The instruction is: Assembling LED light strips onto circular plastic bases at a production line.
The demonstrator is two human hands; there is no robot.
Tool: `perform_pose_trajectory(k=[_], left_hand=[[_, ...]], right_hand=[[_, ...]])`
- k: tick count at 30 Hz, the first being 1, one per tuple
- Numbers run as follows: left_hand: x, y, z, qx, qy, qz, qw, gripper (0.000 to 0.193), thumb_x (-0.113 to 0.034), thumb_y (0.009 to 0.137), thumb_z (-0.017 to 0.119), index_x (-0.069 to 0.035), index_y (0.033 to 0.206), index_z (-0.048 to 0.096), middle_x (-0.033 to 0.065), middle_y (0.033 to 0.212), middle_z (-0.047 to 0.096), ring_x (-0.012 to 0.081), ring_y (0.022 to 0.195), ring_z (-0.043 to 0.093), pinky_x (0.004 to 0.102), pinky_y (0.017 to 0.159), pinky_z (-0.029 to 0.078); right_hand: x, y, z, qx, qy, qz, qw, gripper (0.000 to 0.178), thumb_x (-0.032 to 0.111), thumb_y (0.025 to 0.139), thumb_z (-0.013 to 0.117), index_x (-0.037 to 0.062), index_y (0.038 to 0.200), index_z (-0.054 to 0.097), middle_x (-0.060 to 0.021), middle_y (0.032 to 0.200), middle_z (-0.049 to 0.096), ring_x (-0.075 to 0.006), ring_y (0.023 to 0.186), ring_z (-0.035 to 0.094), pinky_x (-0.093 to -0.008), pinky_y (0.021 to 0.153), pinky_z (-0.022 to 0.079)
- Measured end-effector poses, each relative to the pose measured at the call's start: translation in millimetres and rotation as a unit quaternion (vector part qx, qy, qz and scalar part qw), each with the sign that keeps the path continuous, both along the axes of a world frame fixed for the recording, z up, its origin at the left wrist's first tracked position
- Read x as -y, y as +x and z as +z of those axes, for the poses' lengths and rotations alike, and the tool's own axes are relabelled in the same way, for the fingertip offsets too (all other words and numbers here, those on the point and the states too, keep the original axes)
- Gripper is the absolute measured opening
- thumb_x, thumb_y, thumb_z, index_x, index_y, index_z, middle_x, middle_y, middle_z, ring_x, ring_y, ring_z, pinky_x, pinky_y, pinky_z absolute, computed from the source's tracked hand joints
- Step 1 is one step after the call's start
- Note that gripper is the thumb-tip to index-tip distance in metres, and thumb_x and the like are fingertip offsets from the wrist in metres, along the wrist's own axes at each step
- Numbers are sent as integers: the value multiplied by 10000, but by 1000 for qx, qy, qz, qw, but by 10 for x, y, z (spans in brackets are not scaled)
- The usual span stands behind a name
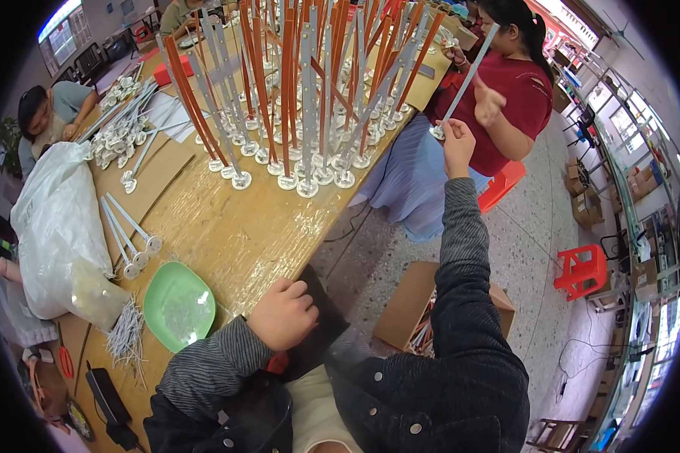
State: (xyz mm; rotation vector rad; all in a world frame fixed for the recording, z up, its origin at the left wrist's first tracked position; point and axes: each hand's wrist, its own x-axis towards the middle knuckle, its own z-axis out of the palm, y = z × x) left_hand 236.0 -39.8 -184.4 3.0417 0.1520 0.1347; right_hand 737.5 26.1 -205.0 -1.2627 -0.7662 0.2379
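Note:
My right hand (458,143), arm stretched forward past the table's right edge, pinches a long pale LED light strip (472,74) near its lower end. A small round white base (437,132) shows just beside my fingers. The strip leans up and to the right, close to a co-worker's raised hand (489,102). My left hand (284,313) rests at the near table edge with its fingers curled into a loose fist; its palm is hidden, and nothing shows in it. Many grey and orange-brown strips (307,98) stand upright on round white bases across the far table.
Left of my left hand lie a green tray (153,317), thin white wires (128,340), three strips with round bases (132,257) and a plastic bag (57,226). A cardboard box (404,306) and red stools (582,272) stand on the floor. A co-worker in red (521,83) sits right.

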Motion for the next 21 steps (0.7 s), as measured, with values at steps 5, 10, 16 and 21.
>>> perform_pose_trajectory(k=[5,10,16,21], left_hand=[[-6,0,19,4,3,-5,1000,209,-309,742,725,-113,786,665,-8,838,652,202,961,562,344,876,441],[-1,-2,4,12,5,-8,1000,199,-301,747,722,-113,771,661,-4,818,645,205,947,561,344,869,441],[11,-43,-79,34,9,-5,999,191,-302,737,722,-125,737,651,-3,788,633,204,917,553,352,842,443],[11,-69,-181,49,28,-1,998,170,-302,718,718,-141,713,661,-19,755,625,196,913,550,349,832,438]], right_hand=[[-43,-31,-56,19,66,1,998,147,37,965,621,-21,1099,607,-125,1030,718,-162,899,696,-267,748,565],[-118,128,-10,-3,57,-6,998,220,42,961,625,-15,1174,611,-100,1048,696,-159,916,679,-285,780,555],[16,-272,432,-90,170,-152,969,639,190,961,658,-28,1471,342,-166,1369,557,-246,1232,551,-362,901,530],[327,-994,454,-98,129,-169,972,260,256,982,631,36,1107,568,-78,1074,688,-152,938,635,-292,716,477]])
